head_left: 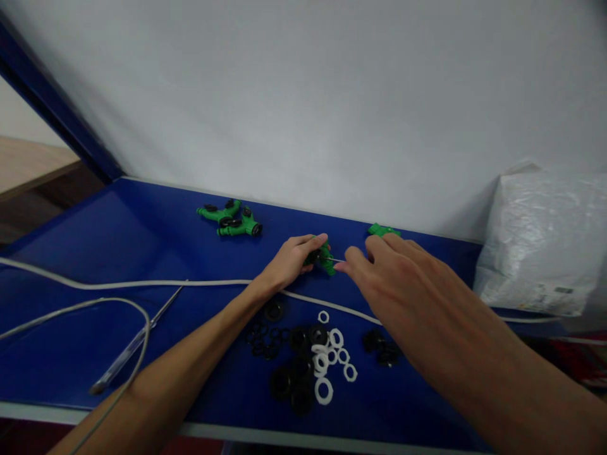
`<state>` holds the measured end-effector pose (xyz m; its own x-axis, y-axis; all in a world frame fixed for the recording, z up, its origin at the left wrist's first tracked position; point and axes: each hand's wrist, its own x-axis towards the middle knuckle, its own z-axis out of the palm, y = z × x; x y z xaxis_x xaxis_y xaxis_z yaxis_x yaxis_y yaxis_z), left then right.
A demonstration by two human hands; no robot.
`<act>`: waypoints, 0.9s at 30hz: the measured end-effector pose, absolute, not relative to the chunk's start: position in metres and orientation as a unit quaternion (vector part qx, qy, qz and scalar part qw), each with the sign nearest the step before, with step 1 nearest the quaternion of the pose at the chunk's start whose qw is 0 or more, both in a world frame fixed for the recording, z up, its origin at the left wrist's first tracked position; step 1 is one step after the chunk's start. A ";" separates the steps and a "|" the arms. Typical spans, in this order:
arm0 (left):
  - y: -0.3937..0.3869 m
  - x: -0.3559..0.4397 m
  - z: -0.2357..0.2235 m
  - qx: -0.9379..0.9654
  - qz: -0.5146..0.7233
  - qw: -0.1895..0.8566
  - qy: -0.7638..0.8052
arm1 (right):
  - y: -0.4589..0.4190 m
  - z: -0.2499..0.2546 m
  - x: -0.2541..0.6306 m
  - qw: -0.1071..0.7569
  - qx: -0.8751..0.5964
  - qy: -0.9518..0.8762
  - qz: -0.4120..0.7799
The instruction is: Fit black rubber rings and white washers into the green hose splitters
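Observation:
My left hand [296, 256] is closed around a green plastic hose fitting [327, 260] with a dark part, above the blue table. In my right hand [386, 262] is a screwdriver [337, 260]; only its thin metal shaft shows, pointing left with its tip at the fitting. My fingers hide the handle. Just beyond the right hand lies another green piece [383, 229], partly covered by it. Two green Y-shaped hose fittings with black parts [239, 224] [219, 212] lie together at the back, left of my left hand.
White rings [324, 391], black rings [301, 398], small black rings [270, 351] and small black parts [382, 347] lie near the front. A clear-handled screwdriver [126, 354] and pale cables [156, 284] are at left. A plastic-wrapped package [540, 240] stands right, against the wall.

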<state>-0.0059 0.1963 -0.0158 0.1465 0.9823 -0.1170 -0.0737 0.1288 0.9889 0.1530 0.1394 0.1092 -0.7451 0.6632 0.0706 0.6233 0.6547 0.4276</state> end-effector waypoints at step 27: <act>0.198 -0.007 -0.016 0.493 0.467 0.583 0.446 | 0.138 0.112 0.153 -0.003 0.318 0.921 0.224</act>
